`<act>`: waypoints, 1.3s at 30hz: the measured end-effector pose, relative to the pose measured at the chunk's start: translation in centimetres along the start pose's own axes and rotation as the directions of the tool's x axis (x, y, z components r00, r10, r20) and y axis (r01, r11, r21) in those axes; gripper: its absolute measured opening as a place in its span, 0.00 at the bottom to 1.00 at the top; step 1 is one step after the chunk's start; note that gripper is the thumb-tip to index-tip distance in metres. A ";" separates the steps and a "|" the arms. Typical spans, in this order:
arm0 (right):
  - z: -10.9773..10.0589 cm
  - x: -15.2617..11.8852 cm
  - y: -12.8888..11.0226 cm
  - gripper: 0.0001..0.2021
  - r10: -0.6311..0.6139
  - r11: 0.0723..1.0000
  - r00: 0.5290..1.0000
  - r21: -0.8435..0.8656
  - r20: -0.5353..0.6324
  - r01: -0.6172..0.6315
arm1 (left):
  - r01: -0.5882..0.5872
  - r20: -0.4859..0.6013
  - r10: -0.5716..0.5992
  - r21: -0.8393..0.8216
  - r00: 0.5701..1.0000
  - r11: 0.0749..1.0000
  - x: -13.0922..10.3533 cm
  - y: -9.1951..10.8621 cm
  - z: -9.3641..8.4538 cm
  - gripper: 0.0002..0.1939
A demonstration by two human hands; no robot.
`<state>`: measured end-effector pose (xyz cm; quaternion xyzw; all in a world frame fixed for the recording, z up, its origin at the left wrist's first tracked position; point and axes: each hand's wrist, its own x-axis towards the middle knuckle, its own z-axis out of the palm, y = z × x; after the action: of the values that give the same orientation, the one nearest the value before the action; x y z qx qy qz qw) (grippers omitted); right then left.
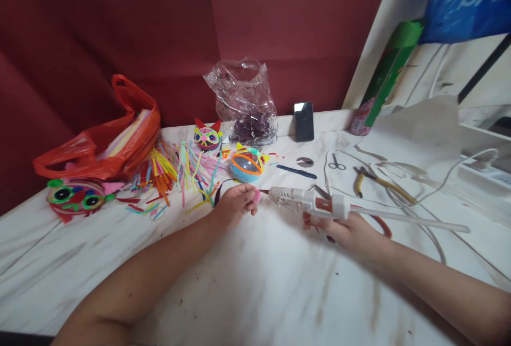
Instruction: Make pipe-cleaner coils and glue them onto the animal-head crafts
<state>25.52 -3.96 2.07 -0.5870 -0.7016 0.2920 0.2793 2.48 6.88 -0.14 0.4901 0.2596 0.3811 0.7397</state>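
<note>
My right hand (pixel 339 229) is wrapped round the handle of a white hot glue gun (pixel 297 199), with a long glue stick (pixel 423 221) poking out of its back. The gun's nozzle points left, at or very near a small pink fuzzy piece (pixel 257 195). That piece is pinched in the fingertips of my left hand (pixel 239 203); I cannot tell whether the nozzle touches it. Just behind my left hand sits a clear ball (pixel 246 165) trimmed with orange, blue and yellow fuzzy strips.
Decorated face balls (pixel 75 198) lie left. Colourful pipe cleaners (pixel 162 170) spread beside a red bag (pixel 99 149). Behind are a clear plastic bag (pixel 249 104) and a phone (pixel 304 122). Scissors (pixel 337 162), pliers (pixel 383 183), loose cords and a green spray can (pixel 387 77) stand right.
</note>
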 end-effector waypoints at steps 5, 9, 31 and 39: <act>-0.1 0.0 -0.2 0.14 -0.016 1.000 1.000 -0.002 0.005 0.016 | 0.003 -0.036 -0.003 0.020 0.999 1.000 0.0 0.0 0.1 0.13; -0.1 -0.1 -0.5 0.13 -0.017 0.999 1.000 -0.028 0.010 0.017 | 0.005 -0.062 -0.005 0.006 0.998 1.000 -0.1 0.2 0.2 0.14; -0.2 -0.1 -1.1 0.13 -0.102 0.992 0.995 -0.071 0.012 0.102 | 0.000 -0.028 -0.003 -0.105 1.000 0.995 -0.1 0.1 0.2 0.12; -1.5 1.8 1.9 0.07 -0.152 0.910 0.956 -0.412 -0.251 0.037 | -0.059 -0.073 0.058 -0.019 0.996 0.998 0.0 0.7 0.1 0.11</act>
<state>27.63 -1.76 1.77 -0.6319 -0.7283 0.0419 0.2617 2.35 6.96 0.50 0.4756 0.2676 0.4226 0.7236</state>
